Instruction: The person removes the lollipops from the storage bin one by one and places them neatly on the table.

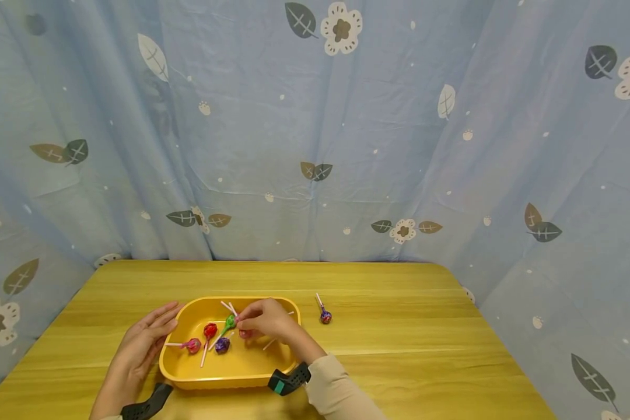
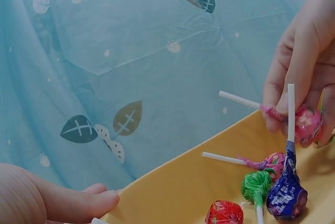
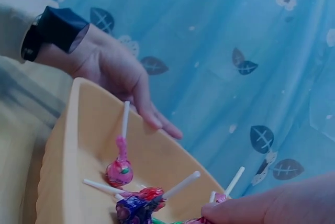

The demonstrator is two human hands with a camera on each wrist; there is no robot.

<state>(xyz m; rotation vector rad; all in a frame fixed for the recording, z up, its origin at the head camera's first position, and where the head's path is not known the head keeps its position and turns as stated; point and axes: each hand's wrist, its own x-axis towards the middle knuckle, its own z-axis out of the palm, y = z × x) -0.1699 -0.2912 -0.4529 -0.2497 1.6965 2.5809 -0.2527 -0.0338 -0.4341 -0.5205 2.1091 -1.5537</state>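
Curtain [image 1: 262, 128]: is filling the upper frame behind the counter [image 1: 425, 350].
Purple lollipop [image 1: 325, 317]: is lying right of the yellow tray [image 1: 220, 382].
In the way: the right hand [image 1: 268, 321] is covering part of the tray's right half.
Pink lollipop [image 2: 310, 124]: is showing a shiny wrapper and white stick, the right hand pinching its neck over the tray.
Left hand [image 1: 147, 338]: is resting, fingers extended, against the tray's left rim.

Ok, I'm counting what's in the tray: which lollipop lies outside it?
The purple-wrapped lollipop alone on the table, right of the yellow tray. Every other visible lollipop lies in the tray or is held over it by the right hand.
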